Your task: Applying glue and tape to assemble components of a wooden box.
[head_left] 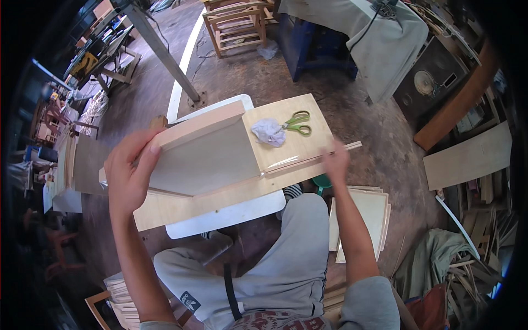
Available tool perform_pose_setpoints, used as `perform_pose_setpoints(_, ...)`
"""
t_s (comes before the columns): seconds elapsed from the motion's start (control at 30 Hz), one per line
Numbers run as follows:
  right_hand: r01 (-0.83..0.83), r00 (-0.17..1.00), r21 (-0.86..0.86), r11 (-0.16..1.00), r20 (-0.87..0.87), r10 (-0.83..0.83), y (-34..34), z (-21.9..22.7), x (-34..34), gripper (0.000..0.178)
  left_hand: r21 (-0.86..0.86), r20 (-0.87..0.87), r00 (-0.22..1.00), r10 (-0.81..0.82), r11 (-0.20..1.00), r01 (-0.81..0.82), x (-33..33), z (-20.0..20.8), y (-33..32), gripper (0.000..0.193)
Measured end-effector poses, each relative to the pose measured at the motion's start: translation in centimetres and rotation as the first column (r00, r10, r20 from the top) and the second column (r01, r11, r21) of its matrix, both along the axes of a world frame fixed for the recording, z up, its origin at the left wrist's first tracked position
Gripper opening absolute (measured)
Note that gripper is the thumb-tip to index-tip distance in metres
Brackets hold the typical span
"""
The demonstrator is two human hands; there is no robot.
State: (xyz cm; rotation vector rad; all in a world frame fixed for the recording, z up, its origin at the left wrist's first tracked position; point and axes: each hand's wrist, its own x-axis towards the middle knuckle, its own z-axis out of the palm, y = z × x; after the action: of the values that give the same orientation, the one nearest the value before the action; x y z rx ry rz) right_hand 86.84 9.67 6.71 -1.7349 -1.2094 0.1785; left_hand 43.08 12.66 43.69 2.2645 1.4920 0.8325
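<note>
My left hand (131,170) grips the left end of a shallow wooden frame (201,124) with a grey panel set inside, thumb over its edge. The frame is tilted on a pale plywood board (220,204), which rests on a small white table (234,218). My right hand (336,164) is closed around a thin wooden strip (352,146) at the board's right edge. That strip runs left towards the frame's near right corner. On the board's right part lie green-handled scissors (300,130) and a crumpled white wad (268,132), which covers the scissors' blades.
A stack of pale panels (360,220) lies on the floor right of my legs. Ahead stand a metal post (162,55), a slatted wooden chair frame (236,30) and a blue stand (313,49). Wood strips (124,297) are piled at lower left. A green object (322,181) shows under the board.
</note>
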Motion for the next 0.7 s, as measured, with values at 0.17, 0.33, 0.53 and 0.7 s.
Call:
perform_pose_setpoints(0.17,0.405,0.436,-0.316,0.858,-0.758,-0.485,0.4,-3.7,10.7,0.042,0.023,0.005,1.0,-0.002,1.0,0.001,-0.2,-0.5,0.4,0.03)
perform_pose_setpoints(0.33,0.074,0.362,-0.302,0.95,-0.88,-0.308,1.1,-6.2,12.2,0.027,-0.013,0.052,0.999,-0.015,1.0,0.016,-0.1,-0.3,0.4,0.031)
perform_pose_setpoints(0.53,0.002,0.35,-0.256,0.967,-0.905,-0.241,1.0,-6.5,10.8,0.017,-0.013,0.023,1.0,0.012,1.0,-0.011,-0.2,-0.5,0.5,0.03)
perform_pose_setpoints(0.7,0.028,0.536,-0.379,0.925,-0.776,-0.334,1.8,-4.6,9.0,0.016,-0.004,0.03,1.0,-0.003,1.0,0.003,-0.2,-0.3,0.3,0.03)
